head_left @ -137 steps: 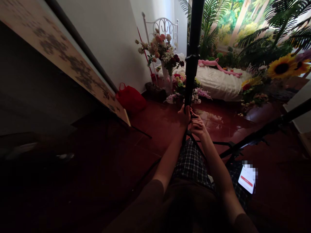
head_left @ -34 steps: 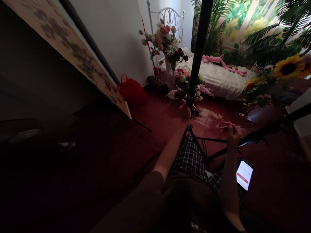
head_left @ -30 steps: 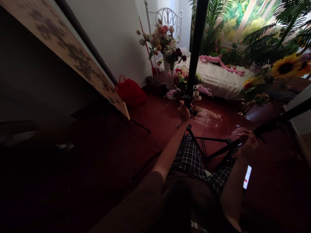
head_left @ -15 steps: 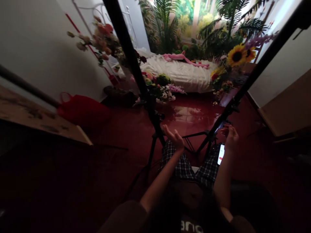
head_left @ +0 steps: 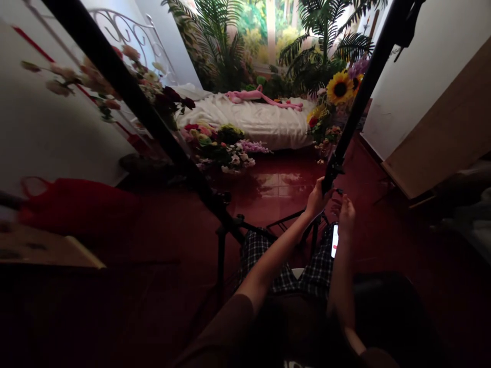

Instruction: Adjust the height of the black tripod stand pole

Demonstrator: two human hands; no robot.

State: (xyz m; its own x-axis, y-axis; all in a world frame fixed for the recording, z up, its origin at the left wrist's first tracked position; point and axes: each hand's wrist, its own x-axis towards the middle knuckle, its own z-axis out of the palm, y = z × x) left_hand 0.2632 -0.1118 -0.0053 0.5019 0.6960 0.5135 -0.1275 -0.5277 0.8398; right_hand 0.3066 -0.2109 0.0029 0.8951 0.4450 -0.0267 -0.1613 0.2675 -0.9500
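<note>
My left hand (head_left: pixel 317 198) reaches across and is closed around the lower part of a black tripod pole (head_left: pixel 355 110) on the right. Close beside it, my right hand (head_left: pixel 346 210) is raised with its fingers loosely curled and apart. Its fingertips are near a small dark knob (head_left: pixel 339 191) by the pole; whether they touch it is too dark to tell. A lit phone (head_left: pixel 335 240) lies on my right thigh, on checked shorts (head_left: pixel 320 260), partly covered by my right forearm. A second black pole (head_left: pixel 153 120) slants up on the left, with tripod legs below it.
Ahead is a bed with a white sheet (head_left: pixel 245 120) and a pink plush toy (head_left: pixel 253 96). Artificial flowers (head_left: pixel 226 148), sunflowers (head_left: pixel 340 88) and palm plants (head_left: pixel 218 36) surround it. A red bag (head_left: pixel 76 207) lies left on the red floor; a wooden board (head_left: pixel 441 128) leans right.
My left hand has moved right, from open in the air to a grip on the right pole. My right hand stays near the knob. The view has turned, shifting the bed left.
</note>
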